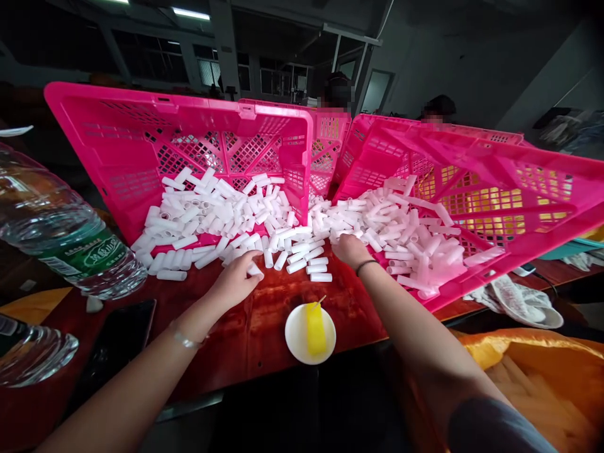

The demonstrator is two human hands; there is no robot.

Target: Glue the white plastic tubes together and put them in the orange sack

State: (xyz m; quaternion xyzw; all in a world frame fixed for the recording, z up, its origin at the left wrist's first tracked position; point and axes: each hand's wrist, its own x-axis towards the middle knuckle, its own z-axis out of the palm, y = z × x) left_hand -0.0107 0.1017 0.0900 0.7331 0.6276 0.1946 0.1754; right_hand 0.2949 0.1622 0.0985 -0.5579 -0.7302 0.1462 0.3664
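Two pink plastic crates lie tipped toward me on a red-brown table point(264, 327). The left crate point(141, 126) and the right crate point(495, 182) each spill a heap of short white plastic tubes point(221, 214). My left hand point(236, 277) rests at the front of the left heap, its fingers pinched on a white tube. My right hand point(350, 248) reaches into the edge of the right heap point(401, 226), fingers curled among the tubes; what it grips is hidden.
A small white dish point(295, 336) with a yellow piece in it stands near the table's front edge. Two water bottles point(61, 233) lie at the left beside a dark phone point(120, 343). A white cloth point(519, 299) lies at the right, an orange bag point(542, 371) below it. People sit behind the crates.
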